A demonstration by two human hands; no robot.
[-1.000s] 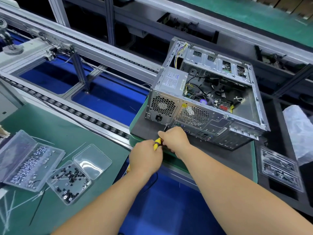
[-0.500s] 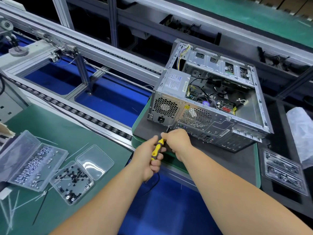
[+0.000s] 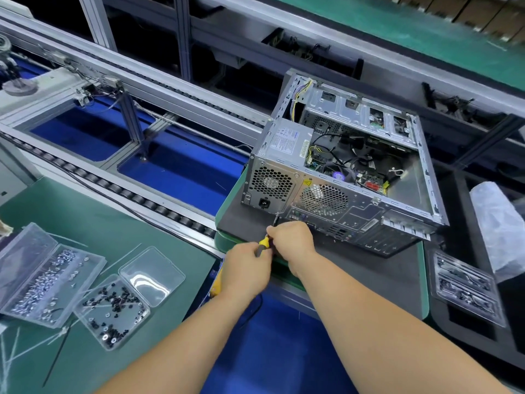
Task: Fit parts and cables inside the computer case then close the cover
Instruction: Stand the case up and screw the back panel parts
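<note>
- Two green work mats [image 3: 85,223] flank a gap of blue floor [image 3: 270,351]; the person stands in that gap, both forearms reaching forward.
- Behind the mats a roller conveyor [image 3: 136,199] with aluminium rails runs from left to right across the room, blue floor showing under its frame.
- On the right mat lies a dark grey pad [image 3: 369,268], and the computer case [image 3: 341,177] sits on it with its cover off, rear panel facing the person, the power supply [image 3: 284,143] in the near-left corner and black and yellow cables loose over the board inside.
- On the left mat lie an open clear box of silver screws [image 3: 42,277] and, just beside it, an open clear box of black screws [image 3: 113,305], near the mat's inner edge.
- To the right of the case lies a clear blister tray [image 3: 466,285], with a crumpled plastic bag [image 3: 500,223] past it.
- The case stands back from the pad's near edge, leaving bare pad in front of the rear panel.
- The left hand [image 3: 247,271] is wrapped round the yellow-and-black screwdriver [image 3: 264,243] handle.
- The right hand [image 3: 292,237] is curled over the front of the handle near the shaft; the tip meets the rear panel's lower edge below the power socket.
</note>
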